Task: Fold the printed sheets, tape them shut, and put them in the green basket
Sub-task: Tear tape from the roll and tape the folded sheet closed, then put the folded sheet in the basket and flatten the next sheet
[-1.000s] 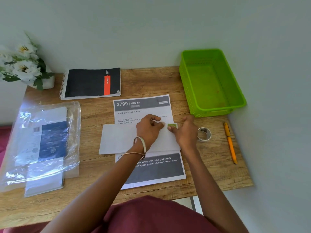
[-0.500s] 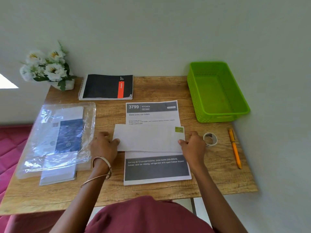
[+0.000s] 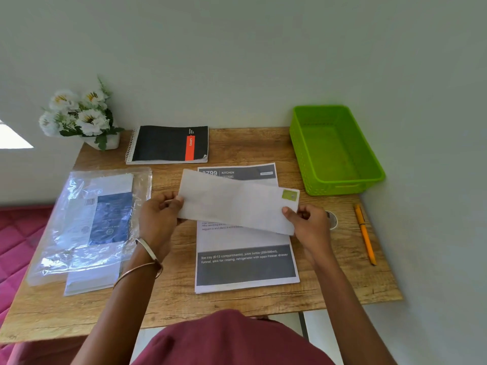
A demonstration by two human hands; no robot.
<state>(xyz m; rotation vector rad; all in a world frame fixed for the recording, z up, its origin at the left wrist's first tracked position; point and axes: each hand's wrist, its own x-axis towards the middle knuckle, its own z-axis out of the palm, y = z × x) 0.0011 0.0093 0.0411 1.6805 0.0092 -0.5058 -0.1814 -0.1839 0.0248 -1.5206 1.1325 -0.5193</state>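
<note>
Left hand: the left hand (image 3: pixel 158 219) pinches the left end of the folded sheet (image 3: pixel 237 204), thumb on top; two bangles sit on its wrist
Right hand: the right hand (image 3: pixel 308 225) pinches the near right corner of the same sheet; the two hands are apart, one at each end
Folded sheet: held above the table (image 3: pixel 171 299), tilted, its right end nearer; a green piece of tape (image 3: pixel 289 194) sits at its far right corner
Printed sheet: a flat printed sheet (image 3: pixel 245 262) lies on the table under it, partly covered
Green basket: the green basket (image 3: pixel 342 185) stands at the far right by the wall
Right side: a tape roll (image 3: pixel 332 219) lies behind the right hand; an orange pen (image 3: pixel 365 233) lies right of it
Left side: a plastic packet (image 3: pixel 89 222) lies at the left; a black notebook (image 3: pixel 168 143) and white flowers (image 3: pixel 76 114) are at the far edge
</note>
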